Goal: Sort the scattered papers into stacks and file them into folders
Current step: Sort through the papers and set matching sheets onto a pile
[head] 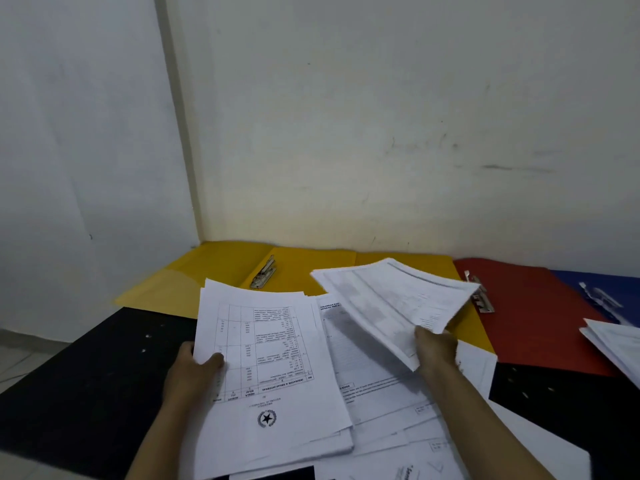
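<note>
Nearest the lens, loose papers (391,445) fanned over the black table (86,375), some slipping past its near edge. Left hand (194,368) gripping the left edge of a thick stack (270,368), thumb curled on top, table-printed page uppermost with a star emblem near the bottom. Right hand (436,348) pinching the corner of a smaller sheaf (394,299), lifted and tilted above the pile. Behind, against the wall: open yellow folder (214,268) with its metal clip (264,273), red folder (540,313) just beside it, blue folder (602,289) at far right, another small stack (613,341) lying on the red one. Judged mid-sort: splitting the pile into groups, nothing yet filed in yellow. Next, probably: setting the lifted sheaf down apart, edges squared, without letting sheets slide.
</note>
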